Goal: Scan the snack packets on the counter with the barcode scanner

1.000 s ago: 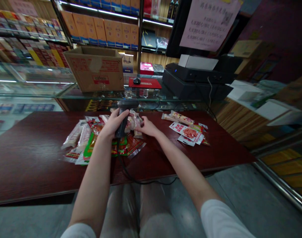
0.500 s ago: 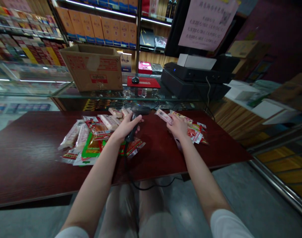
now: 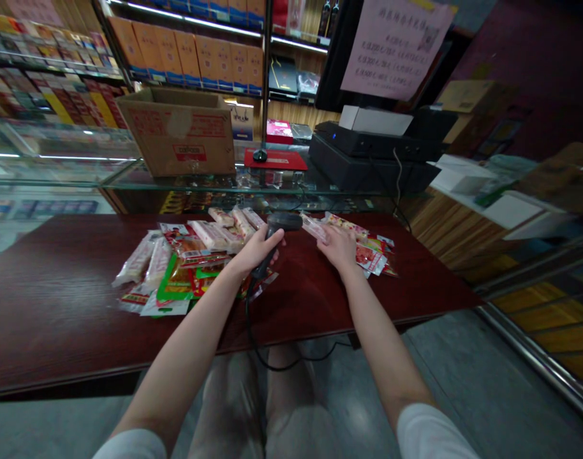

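My left hand (image 3: 261, 248) is wrapped round the handle of a black barcode scanner (image 3: 284, 221), whose head points right. Its cable hangs down over the table's front edge. Opposite the scanner head, my right hand (image 3: 338, 245) grips a pale, clear-wrapped snack pack (image 3: 313, 226) by its near end. Several snack packets (image 3: 372, 258) lie beneath and beside that hand. Left of the scanner spreads a heap of packaged snacks: white wrapped sticks (image 3: 210, 236), a green-edged packet (image 3: 177, 280) and red ones.
The dark red table (image 3: 57, 287) spans the front. Behind it, a glass counter (image 3: 267, 185) carries an open cardboard box (image 3: 179, 137), a red mat (image 3: 277, 159) and a black cash-register unit (image 3: 368, 156). Stocked shelves stand farther back.
The scanner in my left hand has moved right and swung its head toward the snack pack. My right hand has shifted slightly left, still holding the pack.
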`<move>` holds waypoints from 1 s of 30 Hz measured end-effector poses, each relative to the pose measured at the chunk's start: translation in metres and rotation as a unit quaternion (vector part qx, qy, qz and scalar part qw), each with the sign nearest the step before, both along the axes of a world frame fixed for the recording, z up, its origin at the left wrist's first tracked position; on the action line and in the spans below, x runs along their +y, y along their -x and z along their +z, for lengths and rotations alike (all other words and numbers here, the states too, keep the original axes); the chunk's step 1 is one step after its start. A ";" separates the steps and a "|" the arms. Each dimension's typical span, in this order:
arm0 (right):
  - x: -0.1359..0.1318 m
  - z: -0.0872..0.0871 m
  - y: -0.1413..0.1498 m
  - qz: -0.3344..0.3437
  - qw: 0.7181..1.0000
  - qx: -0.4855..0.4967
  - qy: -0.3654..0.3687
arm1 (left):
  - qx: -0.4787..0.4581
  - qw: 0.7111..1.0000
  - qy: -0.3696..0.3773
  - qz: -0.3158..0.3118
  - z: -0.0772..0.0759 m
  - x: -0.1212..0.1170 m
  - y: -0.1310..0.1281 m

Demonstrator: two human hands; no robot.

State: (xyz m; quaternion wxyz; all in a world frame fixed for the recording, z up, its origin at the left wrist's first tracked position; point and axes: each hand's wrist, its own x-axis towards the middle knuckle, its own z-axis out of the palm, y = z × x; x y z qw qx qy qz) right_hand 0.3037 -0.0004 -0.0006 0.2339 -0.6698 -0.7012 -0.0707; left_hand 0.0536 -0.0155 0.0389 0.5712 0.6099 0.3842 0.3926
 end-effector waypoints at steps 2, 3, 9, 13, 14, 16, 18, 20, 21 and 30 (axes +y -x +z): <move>0.005 0.005 -0.008 -0.023 1.000 0.000 -0.013 | -0.017 1.000 0.006 0.005 0.003 0.000 0.003; 0.010 0.008 -0.014 -0.040 0.999 0.002 -0.022 | -0.027 0.999 0.011 0.014 0.005 -0.001 0.004; 0.049 0.030 -0.069 -0.145 0.988 0.043 0.004 | -0.054 0.996 0.025 0.065 0.021 -0.007 0.015; 0.070 0.027 -0.099 -0.171 0.976 0.062 0.116 | -0.061 0.996 0.016 0.063 0.020 -0.004 0.015; 0.073 0.024 -0.104 -0.171 0.973 0.068 0.143 | -0.064 0.996 0.014 0.060 0.019 -0.003 0.015; 0.076 0.021 -0.112 -0.159 0.970 0.078 0.167 | -0.070 0.996 0.009 0.058 0.020 -0.003 0.015; 0.077 0.019 -0.116 -0.133 0.976 0.085 0.150 | -0.072 0.996 0.008 0.060 0.023 -0.004 0.018; 0.078 0.021 -0.114 -0.106 0.984 0.092 0.112 | -0.077 0.995 0.006 0.066 0.028 -0.006 0.023; 0.078 0.022 -0.110 -0.092 0.987 0.098 0.086 | -0.083 0.994 0.005 0.071 0.030 -0.007 0.027; 0.089 0.009 0.057 0.241 0.943 0.193 0.128 | -0.168 0.973 0.021 0.155 0.032 0.004 0.053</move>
